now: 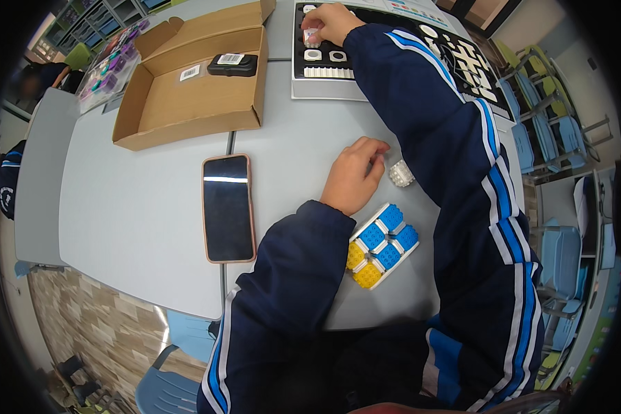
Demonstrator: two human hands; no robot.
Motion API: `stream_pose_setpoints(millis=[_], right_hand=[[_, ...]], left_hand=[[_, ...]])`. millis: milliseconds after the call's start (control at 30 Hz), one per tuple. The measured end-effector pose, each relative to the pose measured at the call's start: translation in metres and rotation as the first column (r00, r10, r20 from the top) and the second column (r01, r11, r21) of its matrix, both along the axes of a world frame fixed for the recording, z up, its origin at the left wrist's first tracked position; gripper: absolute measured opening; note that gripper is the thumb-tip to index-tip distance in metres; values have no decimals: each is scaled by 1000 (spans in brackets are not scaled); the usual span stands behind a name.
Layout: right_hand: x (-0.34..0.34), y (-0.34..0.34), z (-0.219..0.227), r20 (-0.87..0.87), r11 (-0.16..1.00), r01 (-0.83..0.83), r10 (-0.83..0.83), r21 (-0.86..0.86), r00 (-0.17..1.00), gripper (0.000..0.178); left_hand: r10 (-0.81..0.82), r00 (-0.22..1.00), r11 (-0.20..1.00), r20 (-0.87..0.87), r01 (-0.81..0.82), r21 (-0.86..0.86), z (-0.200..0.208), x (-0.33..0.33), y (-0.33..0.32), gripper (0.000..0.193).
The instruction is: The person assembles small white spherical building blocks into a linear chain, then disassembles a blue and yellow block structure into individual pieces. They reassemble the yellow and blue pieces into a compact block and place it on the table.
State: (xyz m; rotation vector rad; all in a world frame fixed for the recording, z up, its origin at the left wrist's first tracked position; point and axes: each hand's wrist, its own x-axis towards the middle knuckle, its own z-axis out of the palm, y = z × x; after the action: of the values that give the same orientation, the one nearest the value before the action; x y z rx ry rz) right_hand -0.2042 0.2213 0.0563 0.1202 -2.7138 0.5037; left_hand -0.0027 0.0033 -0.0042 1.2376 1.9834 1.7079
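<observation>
While the right hand point(332, 25) pinches one far block point(312, 40), the left hand point(354, 175), half-curled, empty, lies near one white block point(401, 174), four blue blocks point(373, 237), two yellow blocks point(368, 276).

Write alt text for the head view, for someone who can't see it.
A person's right hand touches a small block in a black-and-white kit tray, while the left hand is empty beside a white studded block. Nearby are a blue-and-yellow block assembly, a smartphone and an open cardboard box.

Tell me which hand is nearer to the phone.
Left. The left hand is to the right of the phone; the right hand is farther, beyond it, at the white box.
</observation>
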Motion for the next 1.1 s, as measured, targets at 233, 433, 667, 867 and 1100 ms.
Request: stream_pose_setpoints(millis=[233, 433, 667, 867, 1100], right_hand=[[14, -11, -5, 72, 1000, 9, -9, 1, 997, 33], [26, -21, 5, -142, 981, 85, -61, 172, 988, 29], [57, 25, 57, -162, 973, -165, 190, 159, 968, 25], [178, -11, 91, -2, 948, -209, 216, 241, 976, 24], [292, -32, 73, 564, 965, -260, 189, 47, 804, 34]], left_hand=[[3, 1000, 1000, 4, -3, 9, -1, 0, -3, 22], [31, 999, 999, -22, -31, 15, -4, -1, -4, 23], [11, 1000, 1000, 7, -11, 26, 0, 4, 2, 22], [51, 999, 998, 7, -51, -27, 0, -1, -6, 21], [16, 1000, 1000, 1, -16, -9, 1, 3, 1, 21]])
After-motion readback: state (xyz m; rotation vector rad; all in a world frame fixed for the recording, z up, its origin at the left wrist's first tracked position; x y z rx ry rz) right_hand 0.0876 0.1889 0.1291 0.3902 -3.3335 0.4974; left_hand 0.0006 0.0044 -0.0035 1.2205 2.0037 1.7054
